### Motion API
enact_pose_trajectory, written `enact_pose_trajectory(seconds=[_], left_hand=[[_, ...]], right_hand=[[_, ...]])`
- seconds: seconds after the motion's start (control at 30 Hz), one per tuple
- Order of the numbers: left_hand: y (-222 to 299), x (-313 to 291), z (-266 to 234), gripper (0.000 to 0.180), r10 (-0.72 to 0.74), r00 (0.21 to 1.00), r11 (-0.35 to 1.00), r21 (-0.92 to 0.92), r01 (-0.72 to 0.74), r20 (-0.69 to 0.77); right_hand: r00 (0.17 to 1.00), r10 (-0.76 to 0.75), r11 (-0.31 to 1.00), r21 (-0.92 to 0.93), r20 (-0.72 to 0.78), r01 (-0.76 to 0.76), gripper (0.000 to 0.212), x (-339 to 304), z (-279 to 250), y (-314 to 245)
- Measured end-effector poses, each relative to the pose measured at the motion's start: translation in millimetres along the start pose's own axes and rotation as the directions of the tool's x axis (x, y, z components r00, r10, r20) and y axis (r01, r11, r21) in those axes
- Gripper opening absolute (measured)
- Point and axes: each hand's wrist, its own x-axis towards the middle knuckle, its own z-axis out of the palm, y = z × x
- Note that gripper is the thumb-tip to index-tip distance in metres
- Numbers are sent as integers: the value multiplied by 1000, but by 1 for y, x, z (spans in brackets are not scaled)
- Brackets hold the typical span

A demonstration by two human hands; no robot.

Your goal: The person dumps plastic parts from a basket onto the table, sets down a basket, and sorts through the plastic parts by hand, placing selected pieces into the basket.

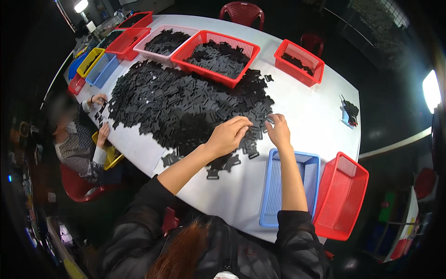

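A wide heap of small black plastic pieces (158, 102), flat with slotted ends like buckle parts, covers the middle of the table. Over its near right side is my left hand (230, 136), fingers and thumb pinched together; whatever lies between them is hidden. Just to the right, my right hand (279, 131) is closed, with a small dark piece (269, 120) showing at its thumb and fingertips. The two hands are apart. Several loose pieces lie on the white table below my left hand, near its front edge.
A blue basket (266, 204) stands under my right forearm, beside a red basket (341, 195). Red basket (253, 52) and pink basket (139, 46) hold black pieces behind the heap; another red basket (320, 76) is far right. At left, a co-worker (76, 144) handles pieces.
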Motion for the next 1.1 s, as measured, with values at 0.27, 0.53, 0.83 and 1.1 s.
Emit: enact_pose_trajectory(seconds=[0.27, 0.53, 0.83, 1.1], left_hand=[[-217, 212, 127, 40, -113, 981, 955, 289, 64, 157], [-317, 307, 190, 52, -154, 988, 804, 579, 132, -12], [-288, 255, 177, 43, -308, 946, 727, 616, 302, -101], [-246, 185, 143, 43, -410, 911, 747, 592, 302, 53]], right_hand=[[999, -31, 999, -30, -15, 31, 36, 184, 109, 120], [998, -38, 966, -255, 44, 48, 40, 287, 166, 165], [987, -161, 976, -146, 25, 162, 35, 227, 182, 145], [986, -166, 984, -68, 9, 166, 35, 148, 162, 113]])
